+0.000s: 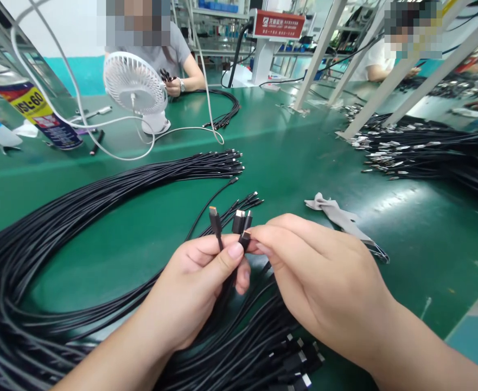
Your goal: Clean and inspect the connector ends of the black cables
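Observation:
My left hand (210, 277) is closed round several black USB cables (215, 221), their plugs pointing up above the thumb. One plug has an orange tip; another, wider plug (239, 221) has a bright metal end. My right hand (324, 271) pinches at one of these plugs (244, 239) with thumb and forefinger, touching the left fingertips. Beneath both hands lies a large bundle of black cables (71, 206), curving round from the left. Its far plug ends (226, 163) lie beyond my hands, and more plugs (299, 358) stick out below my right wrist.
A grey cloth strip (336, 214) lies right of my hands on the green table (304, 157). Piled cables (426, 146) fill the right side near slanted posts (369, 76). A white fan (135, 84), a spray can (35, 106) and a co-worker (177, 49) holding cables are across the table.

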`<state>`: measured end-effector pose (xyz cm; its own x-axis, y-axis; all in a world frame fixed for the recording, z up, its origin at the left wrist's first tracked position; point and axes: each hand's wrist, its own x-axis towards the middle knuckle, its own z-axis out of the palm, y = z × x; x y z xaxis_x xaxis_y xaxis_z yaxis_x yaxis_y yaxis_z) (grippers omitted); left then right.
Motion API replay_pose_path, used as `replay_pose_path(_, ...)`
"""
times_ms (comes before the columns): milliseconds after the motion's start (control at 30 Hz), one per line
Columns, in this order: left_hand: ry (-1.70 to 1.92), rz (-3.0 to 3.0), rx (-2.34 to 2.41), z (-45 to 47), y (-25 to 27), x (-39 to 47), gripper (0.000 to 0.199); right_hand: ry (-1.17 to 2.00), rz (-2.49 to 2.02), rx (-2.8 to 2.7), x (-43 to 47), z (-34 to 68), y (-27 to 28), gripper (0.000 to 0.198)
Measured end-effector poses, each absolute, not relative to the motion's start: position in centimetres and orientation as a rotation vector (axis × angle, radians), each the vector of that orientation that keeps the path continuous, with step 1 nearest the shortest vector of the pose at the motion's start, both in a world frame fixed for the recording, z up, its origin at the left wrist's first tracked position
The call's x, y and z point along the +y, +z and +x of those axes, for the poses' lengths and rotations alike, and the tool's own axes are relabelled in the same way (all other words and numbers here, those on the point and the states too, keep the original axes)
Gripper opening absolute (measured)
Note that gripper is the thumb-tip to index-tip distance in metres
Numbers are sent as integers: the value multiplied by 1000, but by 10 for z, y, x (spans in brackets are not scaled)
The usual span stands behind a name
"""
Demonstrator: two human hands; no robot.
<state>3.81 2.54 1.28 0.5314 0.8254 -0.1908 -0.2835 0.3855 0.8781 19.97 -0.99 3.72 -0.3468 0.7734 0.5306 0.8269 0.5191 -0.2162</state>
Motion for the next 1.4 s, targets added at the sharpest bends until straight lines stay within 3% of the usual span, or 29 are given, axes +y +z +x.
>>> replay_pose_path(400, 770, 860, 696, 39, 15, 27, 25, -407, -1234, -2136, -7, 198, 34, 23)
replay_pose_path(1400, 711, 785, 707, 38, 11, 29, 14, -314, -1309, -2193, -7, 205, 33, 32)
